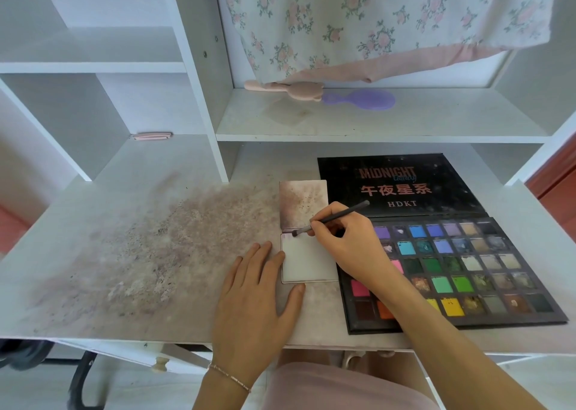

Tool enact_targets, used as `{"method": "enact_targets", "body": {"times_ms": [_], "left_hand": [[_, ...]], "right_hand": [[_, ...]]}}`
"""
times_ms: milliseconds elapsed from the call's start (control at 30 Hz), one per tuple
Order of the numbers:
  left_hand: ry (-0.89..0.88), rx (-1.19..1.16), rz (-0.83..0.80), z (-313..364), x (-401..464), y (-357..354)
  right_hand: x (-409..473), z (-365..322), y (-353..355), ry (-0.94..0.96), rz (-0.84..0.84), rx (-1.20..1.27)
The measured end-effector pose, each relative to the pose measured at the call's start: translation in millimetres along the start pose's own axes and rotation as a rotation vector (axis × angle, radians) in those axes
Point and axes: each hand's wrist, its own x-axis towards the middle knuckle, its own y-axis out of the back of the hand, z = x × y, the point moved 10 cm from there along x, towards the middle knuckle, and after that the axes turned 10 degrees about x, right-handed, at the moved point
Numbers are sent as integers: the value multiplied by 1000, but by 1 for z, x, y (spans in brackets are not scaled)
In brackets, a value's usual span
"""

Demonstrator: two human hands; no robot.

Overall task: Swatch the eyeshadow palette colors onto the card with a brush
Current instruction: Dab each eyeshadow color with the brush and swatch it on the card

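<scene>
- The white card (307, 261) is laid flat on the stained desk (140, 253), just left of the open eyeshadow palette (486, 272), so that the reach between pans and card is kept short.
- The card is steadied by the left hand (255, 297), which is spread flat on the desk with straight fingers; the forefinger touches the card's left edge and the thumb lies just below its lower edge, probably to stop it sliding under the strokes.
- The brush (333, 218) is pinched near its ferrule by the right hand (346, 241), pencil-fashion, for fine control.
- The bristle tip is set at the card's top left corner, where a faint pinkish mark is seen; a first swatch is judged to be under way.
- An already smudged second card (304, 202) lies directly above it.
</scene>
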Motion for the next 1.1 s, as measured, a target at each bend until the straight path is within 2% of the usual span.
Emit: {"method": "enact_targets", "body": {"times_ms": [967, 1100], "left_hand": [[0, 4, -3, 0, 1, -1], [-8, 2, -8, 0, 1, -1]], "right_hand": [[0, 4, -1, -14, -20, -16], [1, -1, 9, 35, 68, 65]]}}
